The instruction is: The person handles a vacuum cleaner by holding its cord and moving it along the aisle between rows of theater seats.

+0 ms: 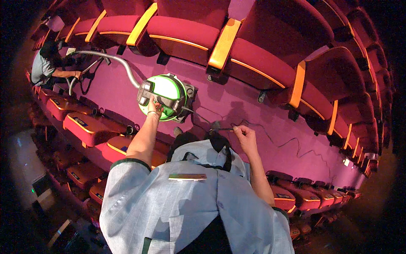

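A round canister vacuum cleaner (169, 87) with a bright green and white body stands on the carpet ahead of me, a little to the left. My left hand (155, 106) grips the dark carrying handle on its top. A silver-grey hose (123, 63) runs from the canister to the far left. My right hand (245, 133) pinches a dark power cord (226, 129) between thumb and fingers, to the right of the canister. More of the cord lies in loose bends on the carpet to the right.
Red upholstered seats (184, 30) with wooden armrests (225, 44) line the far side of the aisle carpet (215, 92). Folded seats (84, 127) stand in rows on the near side. A co-worker (44, 66) crouches at the far left, holding the vacuum wand (90, 66).
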### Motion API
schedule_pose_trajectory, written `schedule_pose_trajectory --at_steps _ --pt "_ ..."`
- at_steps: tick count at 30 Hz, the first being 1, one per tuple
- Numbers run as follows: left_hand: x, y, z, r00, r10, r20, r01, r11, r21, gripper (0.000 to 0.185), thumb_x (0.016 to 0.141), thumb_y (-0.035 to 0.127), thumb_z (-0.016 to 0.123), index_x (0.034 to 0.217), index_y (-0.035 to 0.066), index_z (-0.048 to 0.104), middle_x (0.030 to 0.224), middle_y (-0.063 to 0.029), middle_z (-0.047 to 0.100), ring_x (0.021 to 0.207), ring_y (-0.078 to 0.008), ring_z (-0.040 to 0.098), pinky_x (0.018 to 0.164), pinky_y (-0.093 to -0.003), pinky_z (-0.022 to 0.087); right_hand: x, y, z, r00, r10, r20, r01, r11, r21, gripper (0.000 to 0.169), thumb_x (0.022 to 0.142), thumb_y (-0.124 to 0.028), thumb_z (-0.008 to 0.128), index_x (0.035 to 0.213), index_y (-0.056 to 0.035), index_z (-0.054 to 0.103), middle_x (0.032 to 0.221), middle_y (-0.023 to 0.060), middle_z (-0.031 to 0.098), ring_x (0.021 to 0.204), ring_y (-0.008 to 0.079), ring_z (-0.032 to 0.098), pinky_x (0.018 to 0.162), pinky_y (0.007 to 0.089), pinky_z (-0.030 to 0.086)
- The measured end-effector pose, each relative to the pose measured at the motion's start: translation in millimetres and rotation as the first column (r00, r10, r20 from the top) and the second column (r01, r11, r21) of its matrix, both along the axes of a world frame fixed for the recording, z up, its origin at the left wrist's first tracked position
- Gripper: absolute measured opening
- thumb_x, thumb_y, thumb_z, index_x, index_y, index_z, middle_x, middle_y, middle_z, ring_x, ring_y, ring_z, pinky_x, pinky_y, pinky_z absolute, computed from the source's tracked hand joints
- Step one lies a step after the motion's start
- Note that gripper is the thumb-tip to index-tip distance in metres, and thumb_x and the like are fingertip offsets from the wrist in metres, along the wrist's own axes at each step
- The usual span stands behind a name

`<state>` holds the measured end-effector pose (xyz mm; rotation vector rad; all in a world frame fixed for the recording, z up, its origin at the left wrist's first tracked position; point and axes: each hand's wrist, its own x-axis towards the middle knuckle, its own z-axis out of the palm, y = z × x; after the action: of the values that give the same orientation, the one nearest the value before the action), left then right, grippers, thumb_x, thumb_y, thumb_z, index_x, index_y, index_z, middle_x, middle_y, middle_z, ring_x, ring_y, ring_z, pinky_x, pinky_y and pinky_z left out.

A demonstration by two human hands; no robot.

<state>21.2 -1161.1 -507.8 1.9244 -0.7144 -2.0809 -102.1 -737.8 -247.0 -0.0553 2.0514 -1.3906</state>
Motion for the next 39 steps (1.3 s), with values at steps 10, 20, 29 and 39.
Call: schedule_pose_trajectory --at_steps 10,20,29,39 --pt "-24 27 14 0.997 0.037 0.064 -0.03 0.994 -0.108 0.05 0.072 0.056 0.062 0.093 0.015 0.042 0.068 -0.0028 0.04 0.07 -0.0197 0.043 0.063 -0.0412 0.036 -10 48 -11 1.0 -0.006 -0.019 0.007 0.998 0.062 0.023 0.086 -0.02 0.058 0.075 0.0004 0.059 0.061 -0.0013 0.051 0.061 0.0069 0.044 0.055 0.0257 0.038" --pt "-22 28 4 0.995 -0.04 0.092 0.058 0.979 -0.195 0.053 0.071 0.056 0.058 0.102 0.014 0.052 0.085 -0.0085 0.049 0.073 -0.0218 0.046 0.06 -0.0431 0.039 22 31 8 0.992 -0.119 0.031 0.12 0.992 -0.024 0.02 0.087 -0.018 0.059 0.076 -0.0016 0.061 0.062 -0.0041 0.051 0.057 0.0042 0.043 0.051 0.0207 0.034" --pt "-26 32 37 0.988 -0.066 0.14 0.082 0.99 -0.111 0.055 0.073 0.048 0.057 0.114 0.011 0.053 0.099 -0.0065 0.056 0.08 -0.0214 0.049 0.059 -0.0386 0.038 33 -3 7 0.993 -0.097 -0.07 0.095 0.995 -0.031 0.023 0.089 -0.021 0.057 0.076 -0.0023 0.059 0.06 -0.0038 0.049 0.055 0.0049 0.043 0.05 0.021 0.033" --pt "-33 26 28 0.986 -0.124 0.111 0.134 0.987 -0.094 0.052 0.074 0.054 0.057 0.105 0.013 0.051 0.089 -0.007 0.046 0.075 -0.0204 0.045 0.056 -0.0385 0.04 40 -13 7 0.977 -0.103 -0.187 0.105 0.994 0.002 0.024 0.089 -0.022 0.058 0.076 -0.0022 0.06 0.061 -0.0038 0.049 0.056 0.0044 0.042 0.05 0.0208 0.033"
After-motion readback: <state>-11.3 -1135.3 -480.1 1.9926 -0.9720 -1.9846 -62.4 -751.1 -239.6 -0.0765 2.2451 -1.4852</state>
